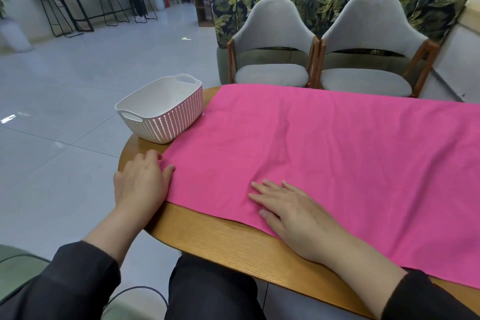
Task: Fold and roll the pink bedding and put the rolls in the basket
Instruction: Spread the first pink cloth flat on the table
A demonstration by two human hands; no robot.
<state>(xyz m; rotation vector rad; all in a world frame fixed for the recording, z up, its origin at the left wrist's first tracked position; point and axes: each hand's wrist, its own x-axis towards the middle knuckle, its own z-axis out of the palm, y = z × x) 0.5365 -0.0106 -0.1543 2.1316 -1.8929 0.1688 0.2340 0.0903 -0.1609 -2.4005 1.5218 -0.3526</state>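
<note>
The pink bedding (pixel 324 148) lies spread flat as a long strip across the wooden table (pixel 220 239) and runs off the right edge of the view. My left hand (pixel 141 182) sits at the strip's left end, its fingertips curled onto that short edge. My right hand (pixel 293 212) lies flat on the cloth near the front edge, fingers straight and spread. A white perforated basket (pixel 162 109) stands empty at the table's far left corner, just beyond the bedding's left end.
Two grey padded chairs (pixel 275 41) (pixel 371 44) stand behind the table, in front of a leaf-patterned sofa back (pixel 324 0). Tiled floor (pixel 65 86) opens to the left. My dark-trousered lap is under the table's front edge. People stand far back.
</note>
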